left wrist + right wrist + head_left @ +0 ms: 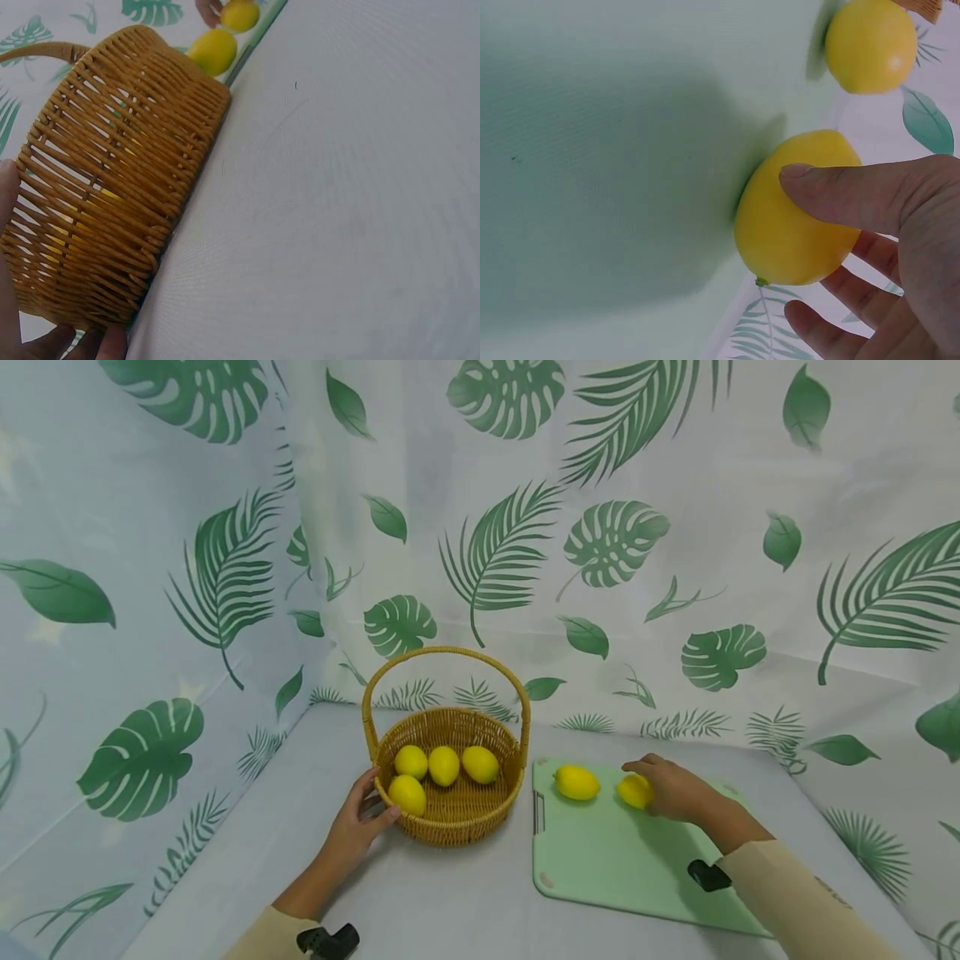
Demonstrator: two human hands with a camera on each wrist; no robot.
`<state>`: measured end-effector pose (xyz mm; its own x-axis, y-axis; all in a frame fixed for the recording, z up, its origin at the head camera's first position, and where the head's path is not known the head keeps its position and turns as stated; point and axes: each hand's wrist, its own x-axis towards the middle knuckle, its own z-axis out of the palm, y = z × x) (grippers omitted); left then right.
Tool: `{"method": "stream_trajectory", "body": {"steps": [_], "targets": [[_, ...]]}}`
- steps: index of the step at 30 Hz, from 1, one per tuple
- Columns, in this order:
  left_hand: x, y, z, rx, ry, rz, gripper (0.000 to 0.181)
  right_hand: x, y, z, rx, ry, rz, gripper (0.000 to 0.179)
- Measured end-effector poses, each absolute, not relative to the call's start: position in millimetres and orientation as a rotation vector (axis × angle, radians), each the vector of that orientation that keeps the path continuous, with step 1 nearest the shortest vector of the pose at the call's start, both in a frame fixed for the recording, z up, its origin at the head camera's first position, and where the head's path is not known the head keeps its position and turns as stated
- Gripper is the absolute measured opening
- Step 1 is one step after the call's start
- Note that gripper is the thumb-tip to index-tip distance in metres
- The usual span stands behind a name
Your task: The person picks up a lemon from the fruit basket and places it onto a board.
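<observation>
My right hand (678, 792) holds a yellow lemon (634, 792) at the back of a pale green cutting board (600, 860). In the right wrist view the thumb lies across that lemon (780, 240), with the fingers round its far side. A second lemon (577, 782) lies on the board to the left. My left hand (352, 827) grips the left side of a round wicker basket (457, 835), thumb at the front rim. Several lemons (444, 766) sit inside the basket. From the left wrist, the basket's woven wall (120, 165) shows between thumb and fingertips.
The basket's tall arched handle (450, 651) stands up over its opening. White table covering (465, 902) lies beneath the basket and board. A leaf-print curtain (510, 568) closes off the back and sides. Both wrists carry small black devices (330, 941).
</observation>
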<state>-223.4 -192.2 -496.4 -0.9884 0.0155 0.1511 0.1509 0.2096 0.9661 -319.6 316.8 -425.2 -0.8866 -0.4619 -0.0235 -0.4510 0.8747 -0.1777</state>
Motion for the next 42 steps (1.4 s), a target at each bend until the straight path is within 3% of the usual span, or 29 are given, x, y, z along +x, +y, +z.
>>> {"method": "stream_trajectory", "body": {"steps": [19, 42], "targets": [[-230.1, -195.7, -506.6, -0.177, -2.358, -1.872, 0.076, -302.6, 305.0, -407.1, -0.847, 3.036, -0.23, 0.056], [-233.6, -194.6, -509.8, -0.179, -2.35, -1.862, 0.078, -297.6, 252.2, -392.4, -1.06, 3.052, -0.316, 0.056]]}}
